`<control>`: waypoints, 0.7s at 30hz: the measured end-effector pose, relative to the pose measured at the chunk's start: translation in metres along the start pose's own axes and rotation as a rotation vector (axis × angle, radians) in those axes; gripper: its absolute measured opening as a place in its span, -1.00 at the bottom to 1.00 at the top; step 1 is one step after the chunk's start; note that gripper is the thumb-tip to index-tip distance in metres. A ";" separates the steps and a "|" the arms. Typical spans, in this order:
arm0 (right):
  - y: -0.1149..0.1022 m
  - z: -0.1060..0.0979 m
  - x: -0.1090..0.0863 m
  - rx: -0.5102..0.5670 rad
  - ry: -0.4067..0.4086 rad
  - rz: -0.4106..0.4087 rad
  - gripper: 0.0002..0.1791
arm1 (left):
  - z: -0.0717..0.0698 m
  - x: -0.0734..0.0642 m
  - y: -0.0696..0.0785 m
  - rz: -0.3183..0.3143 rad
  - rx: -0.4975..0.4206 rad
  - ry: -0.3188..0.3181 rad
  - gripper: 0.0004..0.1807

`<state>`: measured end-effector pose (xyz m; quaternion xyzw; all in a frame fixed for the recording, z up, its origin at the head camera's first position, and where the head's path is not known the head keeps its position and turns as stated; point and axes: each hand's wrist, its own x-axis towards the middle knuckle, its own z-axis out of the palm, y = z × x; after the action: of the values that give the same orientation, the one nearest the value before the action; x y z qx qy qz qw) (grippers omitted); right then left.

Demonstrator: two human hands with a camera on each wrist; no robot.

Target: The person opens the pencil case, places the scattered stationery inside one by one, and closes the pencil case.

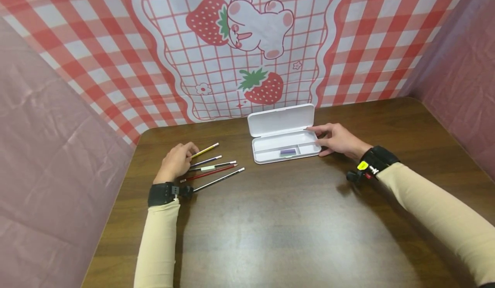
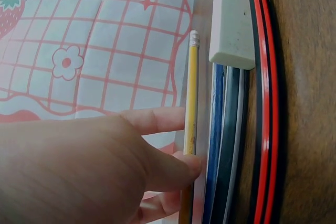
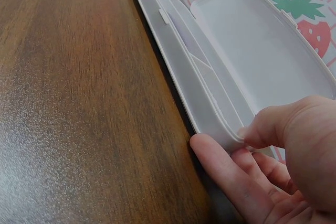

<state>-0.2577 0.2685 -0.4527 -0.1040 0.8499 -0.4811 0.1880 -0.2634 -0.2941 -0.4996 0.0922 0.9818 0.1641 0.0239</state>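
Viewing from above, we find the yellow pencil (image 1: 206,150) pinched by the left hand (image 1: 176,160), the nearer one; its long axis slants rightward, toward the open white case (image 1: 273,141), whose right end the right hand (image 1: 339,140) grips.

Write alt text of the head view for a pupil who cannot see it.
A person's left hand pinches a yellow pencil beside four other pencils and a white eraser. Their right hand holds an open white case on a table.

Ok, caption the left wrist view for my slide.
Left hand pinching a yellow pencil beside an eraser and other pencils.
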 end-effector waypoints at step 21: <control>-0.002 -0.001 -0.002 0.001 -0.008 -0.014 -0.32 | -0.018 -0.009 0.030 0.061 -0.017 0.227 -0.54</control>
<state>-0.2567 0.2692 -0.4503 -0.1119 0.8481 -0.4824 0.1883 -0.2509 -0.2738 -0.4723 0.1029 0.9735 0.1827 -0.0918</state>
